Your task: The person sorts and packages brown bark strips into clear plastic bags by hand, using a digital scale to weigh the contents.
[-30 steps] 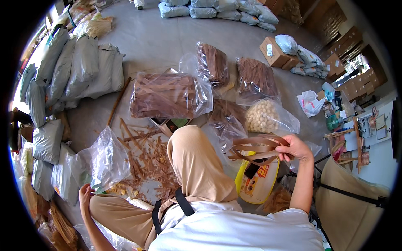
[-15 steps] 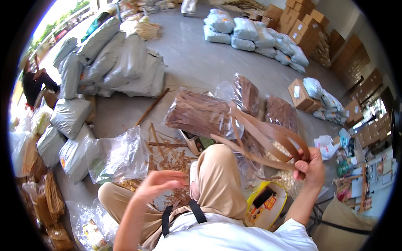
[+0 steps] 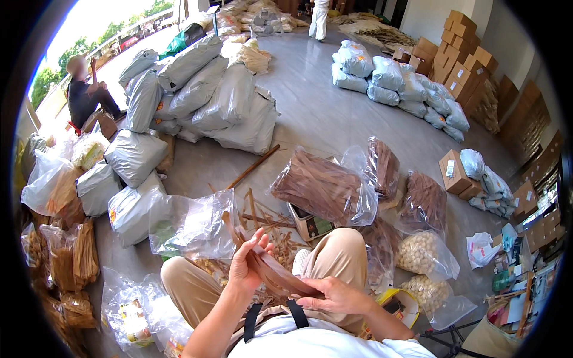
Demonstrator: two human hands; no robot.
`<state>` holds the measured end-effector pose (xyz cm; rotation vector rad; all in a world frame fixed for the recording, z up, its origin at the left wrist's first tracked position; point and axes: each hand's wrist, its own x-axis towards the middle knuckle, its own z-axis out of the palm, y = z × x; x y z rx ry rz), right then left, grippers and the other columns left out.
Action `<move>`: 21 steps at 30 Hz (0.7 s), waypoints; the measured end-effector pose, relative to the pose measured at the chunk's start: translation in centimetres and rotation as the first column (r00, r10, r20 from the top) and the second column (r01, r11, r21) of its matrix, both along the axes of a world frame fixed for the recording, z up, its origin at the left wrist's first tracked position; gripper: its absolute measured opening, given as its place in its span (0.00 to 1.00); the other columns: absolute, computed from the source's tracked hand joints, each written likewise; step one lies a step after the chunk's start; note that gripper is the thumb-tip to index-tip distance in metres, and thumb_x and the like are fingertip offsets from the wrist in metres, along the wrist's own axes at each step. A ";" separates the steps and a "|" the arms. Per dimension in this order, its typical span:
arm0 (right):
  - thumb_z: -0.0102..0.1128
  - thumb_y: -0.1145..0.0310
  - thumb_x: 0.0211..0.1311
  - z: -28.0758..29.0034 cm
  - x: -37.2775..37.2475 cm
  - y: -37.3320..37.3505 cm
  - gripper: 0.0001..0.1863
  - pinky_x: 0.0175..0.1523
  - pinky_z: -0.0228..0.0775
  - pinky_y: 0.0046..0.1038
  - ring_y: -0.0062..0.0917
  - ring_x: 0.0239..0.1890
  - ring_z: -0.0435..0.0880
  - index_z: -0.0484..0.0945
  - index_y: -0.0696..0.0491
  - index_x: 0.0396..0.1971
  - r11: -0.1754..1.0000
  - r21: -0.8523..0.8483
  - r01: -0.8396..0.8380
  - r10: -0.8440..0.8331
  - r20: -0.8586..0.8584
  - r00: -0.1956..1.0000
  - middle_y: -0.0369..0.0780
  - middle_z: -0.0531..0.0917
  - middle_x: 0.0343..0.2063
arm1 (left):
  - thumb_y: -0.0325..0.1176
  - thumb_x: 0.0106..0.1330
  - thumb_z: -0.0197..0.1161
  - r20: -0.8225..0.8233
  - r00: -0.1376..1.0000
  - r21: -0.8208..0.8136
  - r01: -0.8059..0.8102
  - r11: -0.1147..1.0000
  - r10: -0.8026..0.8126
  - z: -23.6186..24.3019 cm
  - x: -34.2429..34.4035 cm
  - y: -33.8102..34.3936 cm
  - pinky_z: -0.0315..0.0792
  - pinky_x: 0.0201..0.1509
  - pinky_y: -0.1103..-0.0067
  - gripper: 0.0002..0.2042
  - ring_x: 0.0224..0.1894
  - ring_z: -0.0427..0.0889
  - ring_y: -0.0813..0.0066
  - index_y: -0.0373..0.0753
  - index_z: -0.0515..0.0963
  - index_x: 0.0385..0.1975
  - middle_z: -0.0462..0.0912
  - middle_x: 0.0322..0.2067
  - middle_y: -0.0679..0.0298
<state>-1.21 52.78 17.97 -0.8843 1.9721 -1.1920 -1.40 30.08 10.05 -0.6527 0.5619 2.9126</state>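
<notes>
A bundle of long, flat brown strips [image 3: 276, 273] runs slantwise over my lap, bent in a curve. My left hand [image 3: 246, 262] is wrapped round its upper part, and some strip ends stick up past the thumb. My right hand [image 3: 334, 295] grips the lower right part between thumb and fingers. Beyond my knees, a clear bag of similar brown strips [image 3: 322, 186] lies on a scale [image 3: 311, 225] with a dark display. Brown scraps [image 3: 277, 241] litter the floor between my legs.
More bagged brown strips [image 3: 422, 200] and bags of pale pieces [image 3: 421, 253] lie to the right. An empty clear bag [image 3: 200, 224] is at left. Grey sacks [image 3: 221, 101] are piled behind it; cartons [image 3: 462, 71] stand far right. A seated person [image 3: 89, 92] is far left.
My right hand has brought the strips from the right down to my lap. The left hand, empty before, has closed on them. The view has shifted, with the scene now further right.
</notes>
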 end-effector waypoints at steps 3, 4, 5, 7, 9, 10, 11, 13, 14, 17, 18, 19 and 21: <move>0.48 0.57 0.65 -2.3 0.3 0.2 0.22 0.36 0.70 0.25 0.26 0.28 0.80 0.69 0.61 0.49 0.992 -0.108 0.070 -0.036 0.283 0.958 0.42 0.80 0.28 | 0.31 0.53 0.63 0.049 0.999 -0.006 -0.017 1.000 0.017 0.0 0.0 -0.5 0.74 0.45 0.76 0.22 0.38 0.78 0.67 0.37 0.70 0.51 0.79 0.38 0.61; 0.48 0.58 0.66 -2.6 0.3 0.2 0.22 0.36 0.70 0.23 0.22 0.28 0.79 0.69 0.60 0.50 0.981 -0.160 0.113 -0.041 0.399 0.916 0.40 0.80 0.28 | 0.31 0.54 0.63 0.051 0.999 -0.028 -0.013 1.000 0.015 0.5 -0.1 -0.5 0.74 0.45 0.76 0.22 0.39 0.78 0.67 0.37 0.70 0.51 0.79 0.38 0.60; 0.47 0.60 0.66 -2.5 0.2 0.4 0.20 0.35 0.70 0.22 0.19 0.27 0.78 0.69 0.60 0.50 0.980 -0.162 0.118 -0.048 0.383 0.922 0.38 0.80 0.27 | 0.30 0.55 0.63 0.052 0.999 -0.050 -0.009 0.999 0.012 0.9 -0.3 -0.4 0.74 0.46 0.75 0.22 0.39 0.78 0.66 0.36 0.70 0.51 0.79 0.39 0.59; 0.47 0.62 0.66 -2.3 0.4 0.4 0.18 0.34 0.69 0.19 0.14 0.26 0.76 0.70 0.59 0.50 0.977 -0.173 0.121 -0.051 0.361 0.931 0.35 0.79 0.26 | 0.31 0.56 0.63 0.048 0.999 -0.085 -0.004 0.996 0.008 1.4 -0.3 -0.8 0.74 0.46 0.74 0.22 0.41 0.78 0.66 0.35 0.70 0.51 0.78 0.41 0.57; 0.48 0.64 0.66 -2.5 0.2 0.4 0.16 0.34 0.69 0.19 0.15 0.25 0.75 0.71 0.59 0.47 0.972 -0.200 0.121 -0.044 0.350 0.936 0.35 0.79 0.25 | 0.32 0.57 0.63 0.032 0.999 -0.103 0.009 0.995 -0.006 1.5 -0.2 -1.4 0.74 0.47 0.73 0.22 0.42 0.78 0.65 0.34 0.69 0.51 0.78 0.43 0.55; 0.48 0.64 0.66 -2.6 0.2 0.4 0.15 0.34 0.69 0.19 0.16 0.25 0.75 0.71 0.59 0.45 0.969 -0.213 0.122 -0.042 0.345 0.938 0.35 0.79 0.25 | 0.33 0.57 0.64 0.035 0.999 -0.124 0.017 0.992 -0.012 1.5 -0.1 -1.6 0.73 0.48 0.73 0.22 0.43 0.78 0.64 0.34 0.69 0.51 0.77 0.44 0.54; 0.49 0.65 0.65 -2.4 0.1 0.3 0.14 0.34 0.69 0.19 0.17 0.25 0.75 0.72 0.59 0.44 0.976 -0.186 0.111 -0.049 0.307 0.950 0.35 0.79 0.25 | 0.34 0.57 0.64 0.039 0.999 -0.144 0.025 0.989 -0.019 1.3 0.1 -2.0 0.73 0.49 0.73 0.23 0.44 0.78 0.64 0.34 0.69 0.51 0.77 0.44 0.53; 0.50 0.66 0.64 -2.0 -0.3 0.1 0.12 0.34 0.69 0.20 0.18 0.25 0.76 0.73 0.59 0.40 0.988 -0.129 0.091 -0.060 0.223 0.973 0.36 0.79 0.24 | 0.36 0.58 0.63 0.032 0.999 -0.177 0.044 0.983 -0.039 1.4 0.2 -2.3 0.73 0.50 0.72 0.23 0.44 0.78 0.64 0.33 0.69 0.52 0.76 0.45 0.52; 0.51 0.66 0.64 -2.1 -0.4 0.0 0.12 0.34 0.69 0.20 0.18 0.25 0.76 0.73 0.59 0.39 0.991 -0.109 0.074 -0.057 0.153 0.987 0.37 0.79 0.24 | 0.36 0.58 0.63 0.024 0.998 -0.191 0.055 0.980 -0.051 1.8 0.4 -2.3 0.73 0.50 0.72 0.23 0.44 0.78 0.64 0.33 0.69 0.52 0.76 0.45 0.52; 0.53 0.67 0.62 -2.2 -0.6 -0.3 0.11 0.35 0.69 0.20 0.20 0.26 0.78 0.73 0.60 0.37 0.993 -0.084 0.082 -0.081 0.020 0.997 0.38 0.79 0.23 | 0.37 0.60 0.61 -0.015 0.997 -0.205 0.073 0.976 -0.077 2.4 0.6 -2.6 0.72 0.51 0.71 0.23 0.45 0.78 0.64 0.32 0.68 0.52 0.76 0.46 0.51; 0.54 0.68 0.61 -2.3 -0.5 -0.5 0.11 0.35 0.69 0.21 0.21 0.26 0.78 0.73 0.60 0.37 0.988 -0.103 0.115 -0.112 0.033 0.993 0.39 0.79 0.23 | 0.37 0.60 0.61 -0.030 0.996 -0.208 0.074 0.975 -0.082 2.4 0.7 -2.8 0.72 0.51 0.71 0.23 0.45 0.78 0.64 0.32 0.68 0.52 0.76 0.46 0.51; 0.54 0.68 0.61 -2.3 -0.4 -0.6 0.10 0.34 0.69 0.22 0.21 0.26 0.79 0.73 0.60 0.36 0.982 -0.121 0.148 -0.143 0.047 0.989 0.39 0.79 0.23 | 0.39 0.61 0.60 -0.038 0.996 -0.199 0.071 0.978 -0.080 2.4 0.7 -2.9 0.72 0.52 0.70 0.23 0.45 0.78 0.64 0.32 0.67 0.52 0.76 0.46 0.51; 0.55 0.69 0.60 -2.6 -0.1 -1.0 0.09 0.33 0.69 0.24 0.22 0.26 0.79 0.74 0.60 0.36 0.953 -0.186 0.239 -0.230 0.068 0.971 0.40 0.79 0.23 | 0.42 0.62 0.59 -0.055 0.996 -0.180 0.065 0.982 -0.076 2.1 0.8 -3.2 0.72 0.52 0.70 0.24 0.45 0.78 0.64 0.32 0.66 0.53 0.76 0.46 0.51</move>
